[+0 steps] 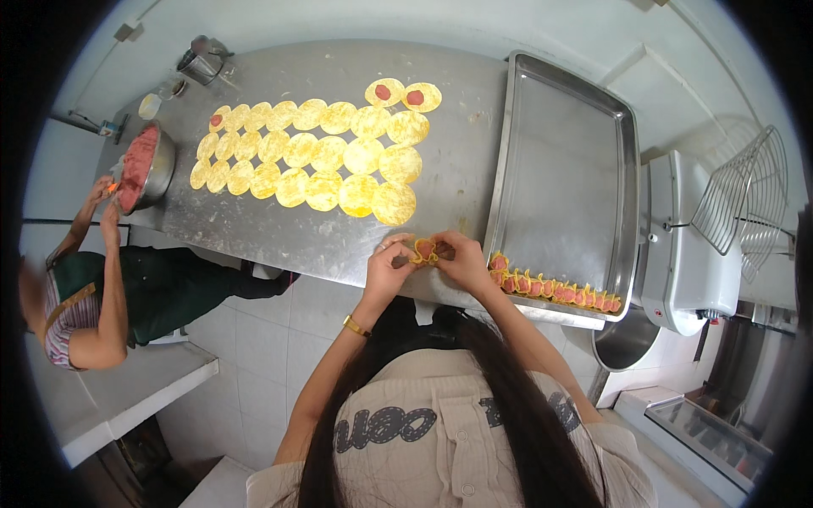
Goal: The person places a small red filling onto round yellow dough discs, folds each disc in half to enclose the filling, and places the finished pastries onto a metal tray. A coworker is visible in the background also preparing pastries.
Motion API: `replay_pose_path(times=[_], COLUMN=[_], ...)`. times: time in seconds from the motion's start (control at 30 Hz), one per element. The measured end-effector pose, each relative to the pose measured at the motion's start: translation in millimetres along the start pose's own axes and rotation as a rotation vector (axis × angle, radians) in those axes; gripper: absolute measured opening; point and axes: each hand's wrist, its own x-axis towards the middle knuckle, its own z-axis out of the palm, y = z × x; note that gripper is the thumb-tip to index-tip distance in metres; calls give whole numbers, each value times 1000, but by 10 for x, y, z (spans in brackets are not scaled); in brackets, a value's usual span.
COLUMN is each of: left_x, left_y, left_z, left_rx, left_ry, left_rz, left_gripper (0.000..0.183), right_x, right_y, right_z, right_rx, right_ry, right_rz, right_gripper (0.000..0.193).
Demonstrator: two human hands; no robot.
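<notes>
Above the front edge of the steel table, a small dumpling (425,249) with a yellow wrapper and pink meat filling is pinched between both hands. My left hand (389,261) grips its left side with the fingertips, and my right hand (460,258) grips its right side. Beyond them lie several rows of round yellow wrappers (292,186). One wrapper at the far left of the rows and two at the far right carry a lump of meat (415,97). Finished-looking dumplings (559,291) stand in a row along the near edge of the metal tray (631,169).
A co-worker (93,305) in a green apron stands at the left, both hands at a steel bowl of pink minced meat (140,165). A steel cup (200,63) and small jars sit at the far left corner. Right of the tray stands a white machine (690,245) with a wire guard.
</notes>
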Motion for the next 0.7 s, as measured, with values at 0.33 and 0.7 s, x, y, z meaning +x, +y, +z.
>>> replay_pose_path(times=[0.33, 0.7], left_x=[76, 169], left_y=[194, 202], left_z=[95, 38], left_rx=[-42, -56], left_ry=[-118, -341], left_rz=[-302, -323], left_gripper=[30, 29], right_x=[-28, -139], right_y=[6, 5], right_z=[4, -35], right_rx=[-388, -496], right_ry=[-9, 19], right_rz=[-94, -82], right_gripper=[17, 15])
